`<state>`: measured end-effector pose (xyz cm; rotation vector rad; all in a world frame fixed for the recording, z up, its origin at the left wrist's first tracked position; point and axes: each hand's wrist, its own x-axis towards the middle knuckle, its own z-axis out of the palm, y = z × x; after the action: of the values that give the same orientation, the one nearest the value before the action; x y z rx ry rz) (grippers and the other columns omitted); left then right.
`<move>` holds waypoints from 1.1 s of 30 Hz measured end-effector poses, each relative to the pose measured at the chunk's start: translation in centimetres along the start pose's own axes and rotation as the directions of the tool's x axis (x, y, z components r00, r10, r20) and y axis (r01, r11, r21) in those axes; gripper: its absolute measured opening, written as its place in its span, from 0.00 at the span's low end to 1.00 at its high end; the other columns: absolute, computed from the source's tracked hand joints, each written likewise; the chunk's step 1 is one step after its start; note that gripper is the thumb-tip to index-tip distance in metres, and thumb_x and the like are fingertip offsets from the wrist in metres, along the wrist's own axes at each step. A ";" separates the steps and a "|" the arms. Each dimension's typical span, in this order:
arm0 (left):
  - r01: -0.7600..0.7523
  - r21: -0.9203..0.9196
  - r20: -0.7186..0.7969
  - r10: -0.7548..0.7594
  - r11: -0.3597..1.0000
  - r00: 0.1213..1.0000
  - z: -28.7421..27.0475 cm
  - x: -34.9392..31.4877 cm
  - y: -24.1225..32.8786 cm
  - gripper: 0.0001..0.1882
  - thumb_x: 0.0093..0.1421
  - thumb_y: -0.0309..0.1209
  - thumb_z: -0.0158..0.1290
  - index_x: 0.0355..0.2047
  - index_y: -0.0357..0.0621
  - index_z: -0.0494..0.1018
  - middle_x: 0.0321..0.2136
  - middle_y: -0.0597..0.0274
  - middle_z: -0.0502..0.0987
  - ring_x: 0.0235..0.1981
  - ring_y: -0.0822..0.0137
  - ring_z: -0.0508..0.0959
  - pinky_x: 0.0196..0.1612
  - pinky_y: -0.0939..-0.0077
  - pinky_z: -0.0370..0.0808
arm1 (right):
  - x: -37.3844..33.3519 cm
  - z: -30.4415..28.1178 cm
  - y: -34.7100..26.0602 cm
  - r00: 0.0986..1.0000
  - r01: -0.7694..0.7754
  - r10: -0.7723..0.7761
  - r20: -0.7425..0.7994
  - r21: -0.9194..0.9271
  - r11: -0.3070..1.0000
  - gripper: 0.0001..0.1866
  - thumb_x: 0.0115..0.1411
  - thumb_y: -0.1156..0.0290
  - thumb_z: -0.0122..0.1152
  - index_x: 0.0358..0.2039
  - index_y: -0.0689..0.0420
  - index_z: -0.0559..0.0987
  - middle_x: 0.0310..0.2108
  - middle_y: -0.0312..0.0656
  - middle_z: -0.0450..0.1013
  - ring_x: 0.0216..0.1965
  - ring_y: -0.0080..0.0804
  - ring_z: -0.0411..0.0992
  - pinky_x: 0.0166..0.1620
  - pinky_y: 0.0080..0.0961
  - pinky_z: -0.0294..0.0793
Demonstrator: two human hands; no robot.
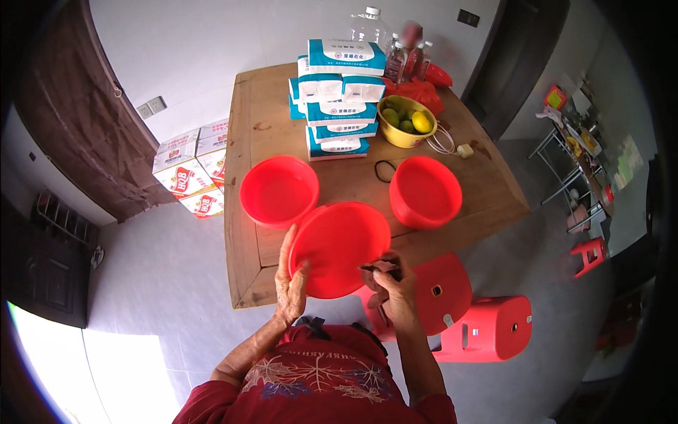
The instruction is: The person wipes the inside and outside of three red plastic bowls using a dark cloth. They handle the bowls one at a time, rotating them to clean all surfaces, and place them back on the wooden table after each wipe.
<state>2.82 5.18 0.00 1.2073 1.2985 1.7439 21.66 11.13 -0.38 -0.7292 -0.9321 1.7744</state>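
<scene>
A round red plastic bowl (340, 247) is tilted toward me at the table's near edge. My left hand (289, 283) grips its left rim, thumb on the inside and fingers behind. Against the right rim, my right hand (397, 291) holds a crumpled dark brownish cloth (378, 298), its fingers closed around it. Two more red bowls stand on the wooden table (261, 99): a left bowl (280, 192) and a right bowl (426, 192), which looks like a stack. Between them, farther back, lies a thin black loop (385, 170).
Tissue packs (342, 113) are piled at the table's back, beside a yellow bowl (400, 139) of green and yellow fruit. Clear bottles (370, 28) stand behind. Red stools (494, 328) are at the near right. Cartons (187, 177) sit on the floor left of the table.
</scene>
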 end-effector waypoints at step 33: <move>0.274 -0.336 0.136 -0.241 0.901 0.961 3.5 -0.1 -0.7 0.16 0.65 0.40 0.44 0.46 0.42 0.68 0.26 0.72 0.72 0.24 0.82 0.68 0.26 0.85 0.69 | 0.3 6.5 -2.2 0.666 0.711 -0.459 0.588 -0.687 0.153 0.24 0.46 0.78 0.58 0.48 0.63 0.69 0.42 0.52 0.65 0.44 0.47 0.65 0.50 0.43 0.61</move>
<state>6.07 6.60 -0.39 0.8571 0.9868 1.6202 17.38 10.23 4.92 -0.5923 -2.0860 0.4812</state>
